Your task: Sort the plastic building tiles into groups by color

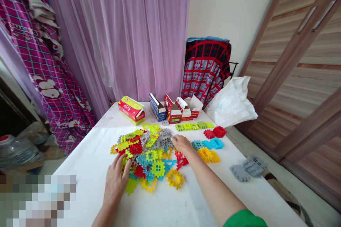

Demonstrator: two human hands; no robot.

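Left hand (pixel 115 181): spread wide, at mixed pile's (pixel 158 168) edge.
Right hand (pixel 182 144): narrowed beside grey pieces (pixel 163 137); grip unclear.
Grouped: 5 single-colour clusters (pixel 208 155), right.
Ungrouped: mixed pile, centre.

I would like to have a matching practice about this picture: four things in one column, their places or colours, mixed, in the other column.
Column 1
1. left hand
2. plastic bag
3. right hand
4. sleeve

Column 2
A. green
B. at the far right side of the pile
C. white
D. at the left side of the pile

Right pairs: 1-D, 2-C, 3-B, 4-A
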